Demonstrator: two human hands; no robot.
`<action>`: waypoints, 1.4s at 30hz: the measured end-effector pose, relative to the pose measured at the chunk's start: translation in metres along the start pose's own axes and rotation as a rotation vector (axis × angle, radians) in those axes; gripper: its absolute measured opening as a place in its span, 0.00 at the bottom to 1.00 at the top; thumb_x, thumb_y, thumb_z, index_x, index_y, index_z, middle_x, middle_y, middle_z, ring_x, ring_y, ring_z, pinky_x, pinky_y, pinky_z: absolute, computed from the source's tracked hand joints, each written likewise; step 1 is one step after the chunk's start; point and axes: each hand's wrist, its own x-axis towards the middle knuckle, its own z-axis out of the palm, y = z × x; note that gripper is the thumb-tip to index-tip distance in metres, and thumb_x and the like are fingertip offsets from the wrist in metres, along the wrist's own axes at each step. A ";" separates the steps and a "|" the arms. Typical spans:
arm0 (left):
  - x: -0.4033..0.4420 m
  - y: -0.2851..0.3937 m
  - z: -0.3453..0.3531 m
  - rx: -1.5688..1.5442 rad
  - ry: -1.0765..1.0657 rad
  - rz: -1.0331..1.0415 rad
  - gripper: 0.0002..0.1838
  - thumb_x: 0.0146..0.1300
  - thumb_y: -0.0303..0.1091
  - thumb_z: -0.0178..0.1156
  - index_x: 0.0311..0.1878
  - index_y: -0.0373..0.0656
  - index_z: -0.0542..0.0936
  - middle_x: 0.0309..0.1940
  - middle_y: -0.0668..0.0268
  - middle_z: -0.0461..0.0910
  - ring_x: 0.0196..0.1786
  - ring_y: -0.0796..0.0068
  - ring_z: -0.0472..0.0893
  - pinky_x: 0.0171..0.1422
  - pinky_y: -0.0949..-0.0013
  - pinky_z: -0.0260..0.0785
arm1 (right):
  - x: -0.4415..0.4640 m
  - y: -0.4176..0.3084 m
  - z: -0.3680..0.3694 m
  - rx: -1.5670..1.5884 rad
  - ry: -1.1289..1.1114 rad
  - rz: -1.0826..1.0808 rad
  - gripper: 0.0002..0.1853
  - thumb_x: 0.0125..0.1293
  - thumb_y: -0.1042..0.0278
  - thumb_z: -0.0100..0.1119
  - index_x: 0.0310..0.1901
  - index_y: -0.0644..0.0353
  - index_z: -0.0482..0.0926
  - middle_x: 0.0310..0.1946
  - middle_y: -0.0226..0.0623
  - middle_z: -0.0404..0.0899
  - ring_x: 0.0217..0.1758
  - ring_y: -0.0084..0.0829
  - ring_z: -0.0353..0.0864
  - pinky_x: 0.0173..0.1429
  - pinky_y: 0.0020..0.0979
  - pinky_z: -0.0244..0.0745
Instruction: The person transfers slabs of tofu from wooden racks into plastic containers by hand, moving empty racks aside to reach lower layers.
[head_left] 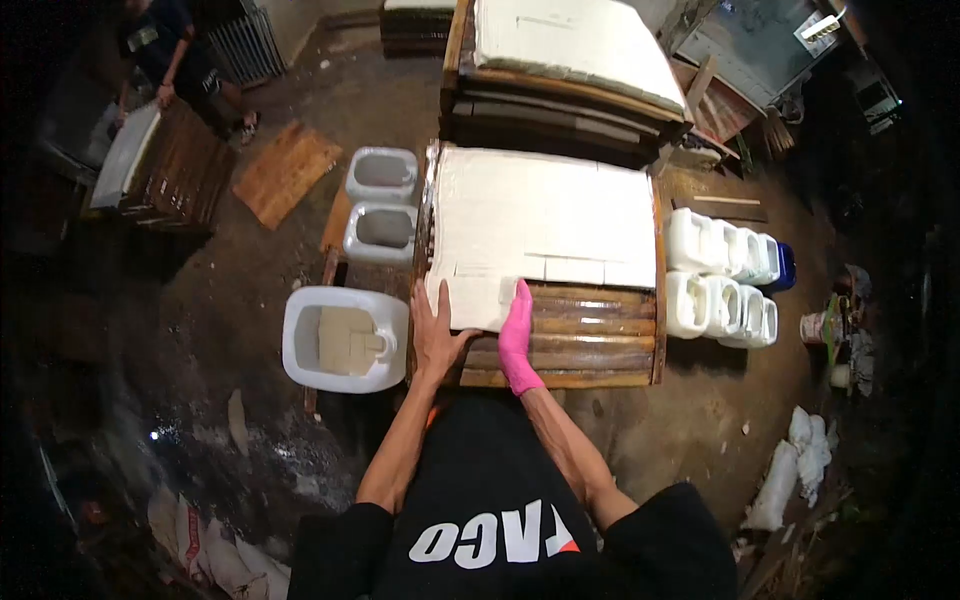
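Centre of frame: left hand (434, 335) and pink-gloved right hand (516, 345), unclenched, fingers extended, flank white block (476, 302) on slatted board (592, 326), likely keeping soft edges square.

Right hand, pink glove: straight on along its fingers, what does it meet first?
Probably the near edge of the large white slab, just beyond the right hand's fingertips; height is unclear, so it might pass over the top.
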 end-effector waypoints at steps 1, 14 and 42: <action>0.000 0.000 0.001 0.014 -0.004 -0.005 0.60 0.42 0.54 0.74 0.75 0.44 0.51 0.72 0.34 0.42 0.75 0.38 0.46 0.76 0.44 0.44 | 0.010 0.000 -0.002 0.215 -0.042 0.086 0.27 0.76 0.55 0.35 0.68 0.65 0.60 0.68 0.45 0.63 0.71 0.37 0.61 0.72 0.34 0.55; -0.017 0.037 -0.022 0.030 -0.061 0.114 0.57 0.38 0.69 0.67 0.73 0.60 0.60 0.74 0.39 0.43 0.74 0.29 0.40 0.73 0.31 0.32 | 0.001 -0.061 -0.060 0.546 -0.214 0.454 0.27 0.64 0.47 0.45 0.52 0.64 0.74 0.53 0.44 0.76 0.53 0.42 0.79 0.58 0.46 0.74; -0.108 -0.176 -0.120 -1.844 0.125 -1.155 0.34 0.75 0.51 0.35 0.75 0.39 0.49 0.77 0.59 0.43 0.79 0.68 0.43 0.80 0.64 0.34 | -0.063 0.064 0.278 -1.012 -0.820 0.276 0.21 0.65 0.61 0.47 0.57 0.56 0.76 0.55 0.48 0.76 0.60 0.44 0.73 0.65 0.39 0.64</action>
